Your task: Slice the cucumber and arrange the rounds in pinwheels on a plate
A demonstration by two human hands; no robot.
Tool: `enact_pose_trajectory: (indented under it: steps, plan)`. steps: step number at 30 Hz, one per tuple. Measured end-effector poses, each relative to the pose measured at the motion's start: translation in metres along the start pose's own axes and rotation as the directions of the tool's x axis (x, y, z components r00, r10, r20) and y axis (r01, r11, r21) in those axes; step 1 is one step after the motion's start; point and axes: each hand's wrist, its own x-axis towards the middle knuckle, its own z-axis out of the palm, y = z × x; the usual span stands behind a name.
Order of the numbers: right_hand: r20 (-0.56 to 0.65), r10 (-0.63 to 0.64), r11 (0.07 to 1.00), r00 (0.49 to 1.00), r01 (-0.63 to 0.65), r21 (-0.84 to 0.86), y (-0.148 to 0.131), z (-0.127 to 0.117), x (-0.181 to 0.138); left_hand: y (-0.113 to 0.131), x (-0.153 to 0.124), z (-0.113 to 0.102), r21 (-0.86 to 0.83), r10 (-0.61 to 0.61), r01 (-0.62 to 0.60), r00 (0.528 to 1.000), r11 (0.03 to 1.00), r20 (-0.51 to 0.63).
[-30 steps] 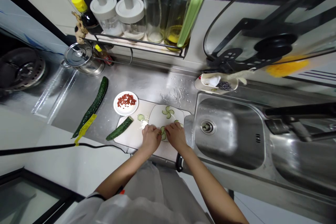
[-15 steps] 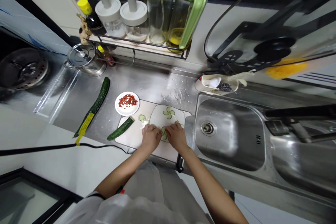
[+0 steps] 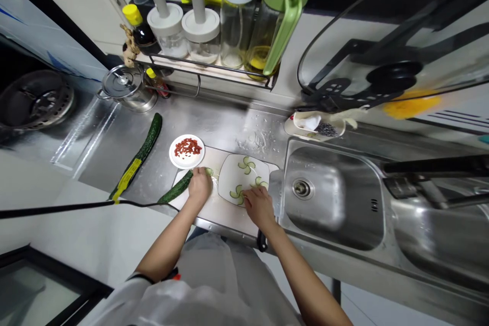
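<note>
A white plate (image 3: pixel 229 168) carries cucumber slices laid out as pinwheels (image 3: pixel 246 165). My right hand (image 3: pixel 260 208) rests over its lower right part, fingers stretched towards the lower pinwheel (image 3: pixel 237 194). On the cutting board (image 3: pixel 217 215), my left hand (image 3: pixel 200 186) is at the thin cucumber slices (image 3: pixel 208 171), its fingers bent together; whatever they pinch is hidden. Just left of that hand lies a cut piece of cucumber (image 3: pixel 175 188), its right end close to the fingers. A knife handle (image 3: pixel 262 240) sticks out at the board's front edge.
Red goji-like berries fill a small white dish (image 3: pixel 173 152). A whole cucumber (image 3: pixel 147 142) with a yellow label lies further left. Behind stand a lidded pot (image 3: pixel 126 89) and a rack (image 3: pixel 229 72) of jars and bottles. The sink (image 3: pixel 336 198) is at the right.
My left hand has moved left from the plate to the cucumber slices on the board. My right hand stays at the plate, its fingers now flatter. The lower left pinwheel is uncovered.
</note>
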Motion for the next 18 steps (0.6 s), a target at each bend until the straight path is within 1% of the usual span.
enact_pose_trajectory:
  steps: [4,11,18]
  plan:
    - [0.002,0.006,1.000,1.000,-0.006,0.001,0.0002,0.0032,-0.0053,-0.0002,0.0047,0.0028,-0.019,-0.012,0.012,1.000,1.000,-0.002]
    - [0.011,0.011,1.000,1.000,-0.010,-0.011,-0.0018,0.0064,-0.0097,-0.0028,0.0091,0.0041,-0.124,0.001,-0.003,1.000,0.992,-0.023]
    - [-0.015,-0.006,1.000,1.000,0.006,0.021,-0.0035,0.0066,-0.0093,-0.0039,0.0103,0.0024,-0.199,0.007,-0.004,1.000,0.980,0.012]
